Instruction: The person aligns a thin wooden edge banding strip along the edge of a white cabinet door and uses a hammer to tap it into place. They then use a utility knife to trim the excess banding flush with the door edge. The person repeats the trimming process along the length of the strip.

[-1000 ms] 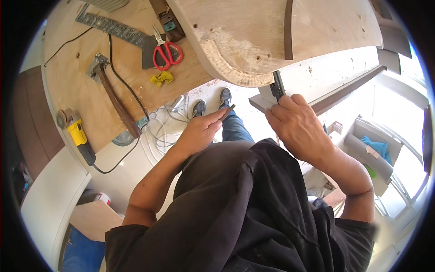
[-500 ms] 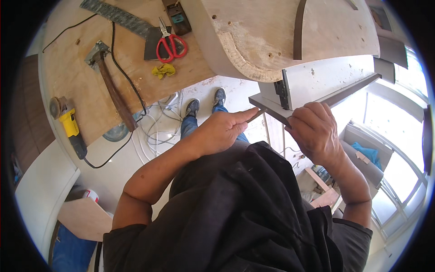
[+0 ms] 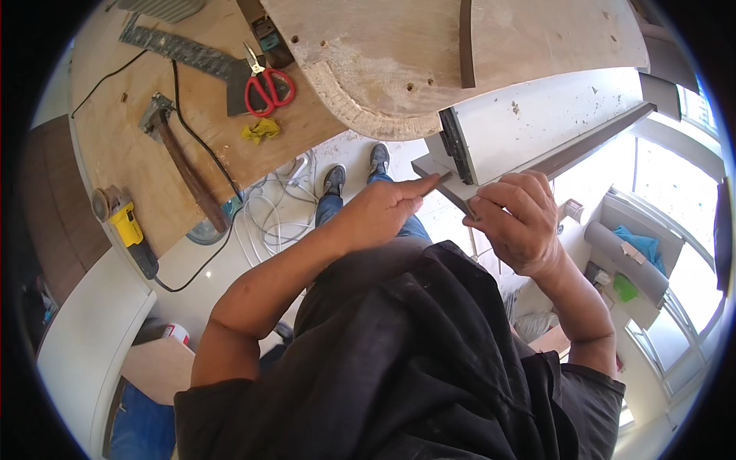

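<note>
A pale drawer [image 3: 548, 115] sticks out under the curved wooden worktop, with a black slide rail [image 3: 457, 146] on its side. Along its near side runs a panel with a dark edge [image 3: 598, 142]. My left hand [image 3: 381, 211] is at the panel's left end, index finger stretched out and the others curled. From its fingertip pokes a thin dark strip [image 3: 445, 178], whose kind I cannot make out. At the panel's near corner my right hand [image 3: 521, 218] is closed in a pinch, knuckles up; whatever its fingers hold is hidden.
On the wooden bench lie red-handled scissors [image 3: 268, 90], a hammer [image 3: 184, 165], a yellow crumpled scrap [image 3: 261, 129], a metal square [image 3: 180, 50] and a yellow angle grinder [image 3: 129, 226] with a black cord. Pale cables [image 3: 264, 215] coil on the floor by my feet.
My view has shifted, so the bench and drawer sit differently in it. Both hands stay at the panel's end, and the right hand remains pinched.
</note>
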A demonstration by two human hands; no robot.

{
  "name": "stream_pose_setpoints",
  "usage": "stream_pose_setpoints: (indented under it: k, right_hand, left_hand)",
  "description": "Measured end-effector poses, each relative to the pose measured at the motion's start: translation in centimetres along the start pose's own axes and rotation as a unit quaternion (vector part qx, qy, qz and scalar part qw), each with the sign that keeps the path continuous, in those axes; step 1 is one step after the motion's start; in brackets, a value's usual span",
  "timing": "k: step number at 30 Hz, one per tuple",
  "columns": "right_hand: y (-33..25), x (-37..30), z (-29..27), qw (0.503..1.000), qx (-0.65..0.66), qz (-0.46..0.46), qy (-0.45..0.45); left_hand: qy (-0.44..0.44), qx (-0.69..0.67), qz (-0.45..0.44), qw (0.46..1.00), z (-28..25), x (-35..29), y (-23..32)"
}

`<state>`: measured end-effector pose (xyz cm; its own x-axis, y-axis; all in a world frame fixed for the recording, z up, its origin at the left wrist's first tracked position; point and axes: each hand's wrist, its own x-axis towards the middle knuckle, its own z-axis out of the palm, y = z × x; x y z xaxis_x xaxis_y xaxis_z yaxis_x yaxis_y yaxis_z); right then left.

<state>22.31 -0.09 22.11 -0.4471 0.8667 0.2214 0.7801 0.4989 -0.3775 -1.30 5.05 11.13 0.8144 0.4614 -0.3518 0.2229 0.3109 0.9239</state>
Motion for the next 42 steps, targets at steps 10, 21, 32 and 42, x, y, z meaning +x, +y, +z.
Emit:
stream_pose_setpoints:
  k: [10, 21, 32, 42]
  right_hand:
    - [-0.7, -1.7, 1.0, 0.995, 0.03, 0.0, 0.1]
    - [-3.3, -4.1, 4.6, 0.939, -0.081, 0.242, 0.232]
    - [-3.2, -4.6, 5.6, 0.92, -0.078, 0.248, 0.292]
    - [-4.5, -5.2, 7.1, 0.949, -0.089, 0.172, 0.249]
  left_hand:
    - [0.046, 0.097, -0.074, 0.991, -1.1, 0.7, -5.3]
    - [0.022, 0.053, -0.009, 0.998, 0.0, -5.9, 8.0]
    - [-0.003, 0.197, 0.07, 0.978, 0.5, -1.6, 7.0]
    - [0.074, 0.104, 0.0, 0.992, -0.1, -5.9, 6.9]
